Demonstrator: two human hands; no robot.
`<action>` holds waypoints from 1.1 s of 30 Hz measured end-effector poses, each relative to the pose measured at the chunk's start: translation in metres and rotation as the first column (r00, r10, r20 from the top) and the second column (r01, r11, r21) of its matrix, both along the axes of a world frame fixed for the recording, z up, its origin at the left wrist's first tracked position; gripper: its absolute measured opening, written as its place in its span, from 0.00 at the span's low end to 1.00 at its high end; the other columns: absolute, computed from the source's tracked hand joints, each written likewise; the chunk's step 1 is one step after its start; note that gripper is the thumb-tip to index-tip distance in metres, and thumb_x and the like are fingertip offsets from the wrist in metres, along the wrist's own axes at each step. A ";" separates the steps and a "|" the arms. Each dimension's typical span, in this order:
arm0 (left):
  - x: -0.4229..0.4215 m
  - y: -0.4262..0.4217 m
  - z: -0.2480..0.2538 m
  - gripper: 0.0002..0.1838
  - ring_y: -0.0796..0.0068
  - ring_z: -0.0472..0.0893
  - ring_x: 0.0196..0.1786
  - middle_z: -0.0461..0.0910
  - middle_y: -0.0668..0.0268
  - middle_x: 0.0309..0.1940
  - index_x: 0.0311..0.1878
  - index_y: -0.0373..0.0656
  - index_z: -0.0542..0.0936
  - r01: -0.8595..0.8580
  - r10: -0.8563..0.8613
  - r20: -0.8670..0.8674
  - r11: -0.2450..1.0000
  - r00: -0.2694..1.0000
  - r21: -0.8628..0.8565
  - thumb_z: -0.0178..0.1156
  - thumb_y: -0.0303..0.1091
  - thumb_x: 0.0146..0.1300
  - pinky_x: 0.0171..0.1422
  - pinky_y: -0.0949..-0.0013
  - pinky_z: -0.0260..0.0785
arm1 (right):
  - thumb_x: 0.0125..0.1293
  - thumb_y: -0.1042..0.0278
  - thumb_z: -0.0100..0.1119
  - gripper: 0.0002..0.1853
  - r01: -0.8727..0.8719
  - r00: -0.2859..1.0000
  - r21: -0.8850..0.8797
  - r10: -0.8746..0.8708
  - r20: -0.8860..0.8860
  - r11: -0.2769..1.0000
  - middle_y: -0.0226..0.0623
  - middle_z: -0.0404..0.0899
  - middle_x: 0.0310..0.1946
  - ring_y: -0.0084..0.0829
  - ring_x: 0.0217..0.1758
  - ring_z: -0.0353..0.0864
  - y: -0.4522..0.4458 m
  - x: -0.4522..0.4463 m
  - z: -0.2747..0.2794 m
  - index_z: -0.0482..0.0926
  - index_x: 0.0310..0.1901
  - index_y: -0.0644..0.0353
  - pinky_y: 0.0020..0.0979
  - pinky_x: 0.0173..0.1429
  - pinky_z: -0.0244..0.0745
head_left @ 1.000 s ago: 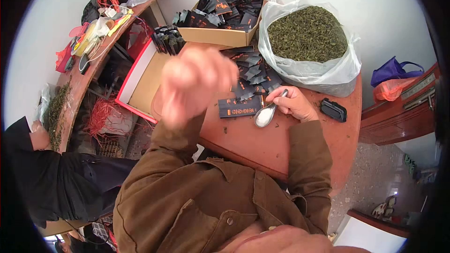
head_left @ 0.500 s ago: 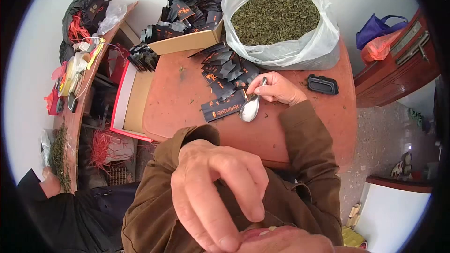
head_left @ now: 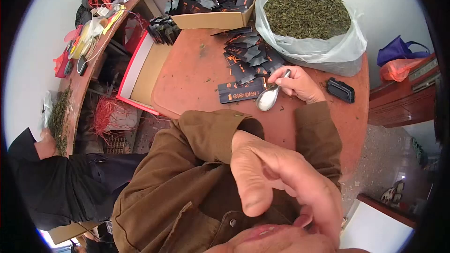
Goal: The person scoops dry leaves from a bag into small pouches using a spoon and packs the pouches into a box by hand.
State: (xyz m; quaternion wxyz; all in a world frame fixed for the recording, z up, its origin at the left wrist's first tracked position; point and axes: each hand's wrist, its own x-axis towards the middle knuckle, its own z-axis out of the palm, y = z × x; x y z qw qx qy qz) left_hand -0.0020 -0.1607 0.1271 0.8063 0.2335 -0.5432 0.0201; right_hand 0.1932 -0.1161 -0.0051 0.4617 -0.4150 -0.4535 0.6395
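My right hand (head_left: 301,85) rests over the reddish table (head_left: 187,72), closed around the handle of a metal spoon (head_left: 268,99). The spoon's bowl faces up and looks bright, and I cannot tell whether anything lies in it. Just left of it lies a flat black packet (head_left: 240,92) with orange print. Behind that is a loose pile of similar black packets (head_left: 251,54). My left hand (head_left: 286,171) is raised close to the camera, at the face. Its thumb stands apart from the bent fingers, nothing shows in it, and the fingertips are partly hidden.
A clear plastic bag (head_left: 318,56) of dried leaves (head_left: 307,11) stands at the back right. Left of it, a cardboard box (head_left: 213,20) overflows with black packets. A black plastic tray (head_left: 341,90) lies at right. Another person's hand (head_left: 46,145) is at the left side table (head_left: 91,72).
My left hand has swung to the right across the face, its thumb now in plain sight. The view has shifted, while my right hand still holds the spoon beside the flat packet.
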 end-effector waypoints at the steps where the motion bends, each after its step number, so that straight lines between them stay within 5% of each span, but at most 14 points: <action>1: -0.002 0.004 -0.001 0.50 0.60 0.72 0.63 0.68 0.49 0.65 0.70 0.23 0.65 0.019 -0.018 -0.030 0.999 0.999 0.044 0.64 0.63 0.63 0.57 0.67 0.67 | 0.67 0.69 0.63 0.09 -0.013 1.000 0.004 0.013 0.000 1.000 0.17 0.67 0.15 0.10 0.16 0.57 0.001 0.001 -0.001 0.84 0.44 0.63 0.19 0.21 0.45; 8: -0.001 0.012 -0.004 0.48 0.61 0.74 0.57 0.72 0.51 0.60 0.64 0.24 0.72 -0.013 0.022 -0.051 0.987 0.998 0.163 0.67 0.64 0.60 0.58 0.67 0.67 | 0.68 0.68 0.62 0.09 0.003 0.999 -0.002 -0.003 0.037 1.000 0.16 0.65 0.14 0.10 0.16 0.56 0.001 -0.001 -0.003 0.84 0.45 0.61 0.19 0.21 0.45; 19: -0.025 0.036 0.014 0.43 0.62 0.75 0.56 0.73 0.53 0.60 0.64 0.27 0.73 -0.573 0.545 0.199 0.810 0.814 0.124 0.67 0.59 0.61 0.59 0.66 0.68 | 0.68 0.69 0.62 0.09 -0.005 1.000 0.008 0.005 -0.009 1.000 0.16 0.64 0.15 0.10 0.16 0.54 0.000 -0.001 -0.001 0.83 0.46 0.63 0.20 0.21 0.43; 33: -0.010 -0.004 0.010 0.37 0.63 0.77 0.56 0.74 0.55 0.59 0.63 0.30 0.73 -0.695 0.677 0.176 0.717 0.715 0.064 0.67 0.52 0.61 0.59 0.66 0.69 | 0.68 0.68 0.63 0.09 0.016 1.000 -0.008 -0.016 0.000 1.000 0.17 0.66 0.16 0.10 0.17 0.56 0.001 0.000 -0.002 0.84 0.45 0.63 0.19 0.21 0.43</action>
